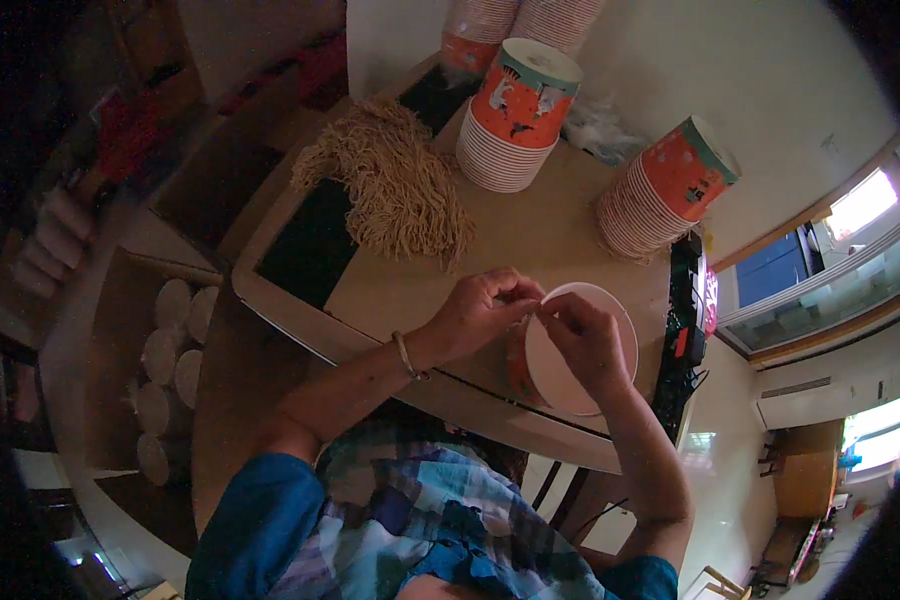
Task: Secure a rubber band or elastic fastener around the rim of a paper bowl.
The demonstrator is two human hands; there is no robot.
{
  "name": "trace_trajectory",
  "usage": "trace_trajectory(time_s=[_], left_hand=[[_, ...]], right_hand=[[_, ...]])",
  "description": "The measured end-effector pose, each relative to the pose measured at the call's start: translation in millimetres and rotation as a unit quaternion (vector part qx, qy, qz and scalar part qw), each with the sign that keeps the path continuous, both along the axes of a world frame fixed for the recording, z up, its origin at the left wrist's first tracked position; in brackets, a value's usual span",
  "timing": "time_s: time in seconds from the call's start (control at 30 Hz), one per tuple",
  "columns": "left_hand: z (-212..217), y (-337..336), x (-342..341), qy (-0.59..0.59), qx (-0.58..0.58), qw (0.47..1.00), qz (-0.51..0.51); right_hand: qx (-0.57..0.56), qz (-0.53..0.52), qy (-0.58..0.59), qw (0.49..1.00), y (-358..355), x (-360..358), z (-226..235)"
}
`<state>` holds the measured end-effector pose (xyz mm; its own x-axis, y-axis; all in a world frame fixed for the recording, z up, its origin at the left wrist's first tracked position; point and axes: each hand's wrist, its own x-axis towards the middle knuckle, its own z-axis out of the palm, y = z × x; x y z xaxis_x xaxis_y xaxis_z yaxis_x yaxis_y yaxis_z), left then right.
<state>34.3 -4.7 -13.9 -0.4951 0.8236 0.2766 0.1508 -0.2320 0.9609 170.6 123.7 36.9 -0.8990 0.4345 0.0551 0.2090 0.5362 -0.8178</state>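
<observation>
A paper bucket [590, 375], white inside with an orange printed outside, lies tilted on the table's near side, its mouth facing me. At the upper left of its rim my two hands meet. My left hand [483, 315], with a bangle on the wrist, is closed in a pinch just outside the rim. Across the bucket's mouth reaches my right hand [582, 340], its thumb and fingers pinched together close to the left fingertips. What lies between the fingertips is too small to tell. Beyond the left hand a loose heap of tan twine pieces [400, 185] rests on the table.
Nested stacks of orange and green paper buckets stand behind, one in the middle [520, 115] and one at the right [667, 190]. A dark strip with cables [682, 320] runs along the table's right edge. At the left, an open cardboard box [130, 285] holds several pale rolls.
</observation>
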Motion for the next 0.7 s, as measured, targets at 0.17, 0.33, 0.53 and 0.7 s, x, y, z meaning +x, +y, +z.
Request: trace_trajectory(time_s=[0.17, 0.33, 0.53, 0.7], left_hand=[[-1, 1, 4, -0.056, 0.014, 0.998, 0.018], [-7, 1, 5, -0.051, -0.004, 0.999, 0.017], [-1, 0, 9, -0.032, 0.012, 0.998, 0.047], [1, -2, 9, 0.011, -0.008, 0.999, 0.053]], right_hand=[[-0.018, 0.005, 0.0, 1.0, 2, 0, -2], [-0.012, 0.0, -0.018, 1.0, 2, 0, 0], [-0.022, 0.001, -0.006, 1.0, 3, 0, -4], [-0.023, 0.001, 0.001, 1.0, 3, 0, -4]])
